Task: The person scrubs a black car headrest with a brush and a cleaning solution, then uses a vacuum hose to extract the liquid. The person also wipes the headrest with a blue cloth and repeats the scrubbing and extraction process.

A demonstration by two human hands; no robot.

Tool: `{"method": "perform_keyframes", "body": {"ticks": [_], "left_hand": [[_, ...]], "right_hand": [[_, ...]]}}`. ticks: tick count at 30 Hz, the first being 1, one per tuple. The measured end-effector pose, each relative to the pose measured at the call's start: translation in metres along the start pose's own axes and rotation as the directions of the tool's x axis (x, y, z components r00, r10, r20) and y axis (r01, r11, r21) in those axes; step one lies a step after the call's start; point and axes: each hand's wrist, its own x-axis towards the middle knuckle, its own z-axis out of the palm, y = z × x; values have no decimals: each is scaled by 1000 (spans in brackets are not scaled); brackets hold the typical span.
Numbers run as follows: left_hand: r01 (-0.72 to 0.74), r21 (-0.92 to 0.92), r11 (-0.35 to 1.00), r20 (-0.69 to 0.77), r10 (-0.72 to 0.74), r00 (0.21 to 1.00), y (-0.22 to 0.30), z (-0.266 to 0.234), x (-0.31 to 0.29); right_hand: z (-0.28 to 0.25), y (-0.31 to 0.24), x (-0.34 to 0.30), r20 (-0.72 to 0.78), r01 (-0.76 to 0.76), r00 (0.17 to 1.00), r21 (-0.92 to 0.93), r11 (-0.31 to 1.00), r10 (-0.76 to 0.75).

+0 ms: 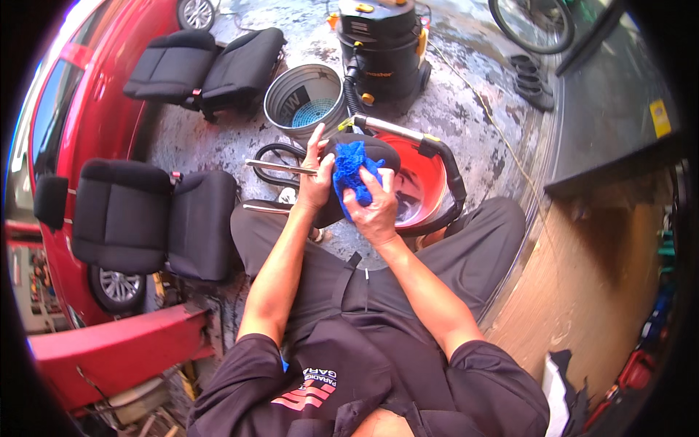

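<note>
Work in hand: a black headrest [364, 156] is being wiped with a blue cloth [351, 169] over the seated person's lap.
Left hand [314, 186]: the headrest is being steadied from its left side; the fingers are being kept partly open, the index raised, the palm against the padding near the two metal posts [280, 167] that are projecting leftward.
Right hand [375, 207]: the cloth is being pressed onto the near face of the headrest, the fingers curled down over the bunched fabric in a closed grip.
Position of headrest: it is being held between the knees, just in front of a red bucket [426, 182], with a black vacuum hose [451, 175] arching over that bucket.
Surroundings: a black and yellow vacuum cleaner [382, 47] and a grey metal pail [304, 98] are standing farther off; two removed black car seats [145, 218] [204, 69] are lying to the left beside a red car [80, 109].
Progress, as judged: wiping is under way and appears incomplete; only the part beneath the cloth is being treated, and much of the headrest is being hidden by the hands, so how much has been cleaned cannot be told.
Remaining, as judged: the uncovered faces of the headrest; whether the seats have been treated cannot be told.
</note>
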Motion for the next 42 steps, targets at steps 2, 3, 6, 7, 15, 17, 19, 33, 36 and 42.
{"method": "perform_keyframes", "body": {"ticks": [2, 3, 6, 7, 15, 17, 19, 33, 36, 42], "left_hand": [[-162, 169, 972, 35, 158, 987, 6, 1, 3], [-270, 279, 922, 76, 259, 963, 15, 3, 12], [-257, 501, 827, 131, 221, 967, 26, 7, 25], [-298, 446, 844, 83, 293, 953, 25, 10, 34], [-372, 330, 868, -184, 445, 876, 31, 7, 39], [-197, 329, 923, -243, 285, 927, 50, 18, 37], [-30, 395, 918, -240, 135, 961, 54, 23, 25], [-252, 705, 663, 630, -422, 652, 125, -41, 75], [-465, 488, 738, 762, -101, 640, 104, -33, 79], [-305, 571, 763, 129, 283, 950, 49, 23, 65]], "right_hand": [[-11, 3, 16, 43, -54, 998, -30, 998, 55], [-9, 9, 31, 4, -103, 995, 6, 995, 103], [-4, 25, 66, -10, -178, 984, 120, 977, 181], [-2, 41, 75, 51, -182, 983, 233, 955, 175], [1, -7, 94, 191, -202, 973, 423, 883, 131], [-14, -16, 98, 243, -291, 950, 454, 842, 197], [-11, -14, 93, 266, -431, 902, 539, 724, 339], [-18, 32, 101, 325, -432, 901, 611, 664, 287], [-24, 45, 107, 330, -391, 914, 561, 729, 236], [-8, 30, 109, 109, -83, 991, 29, 996, 79]]}}
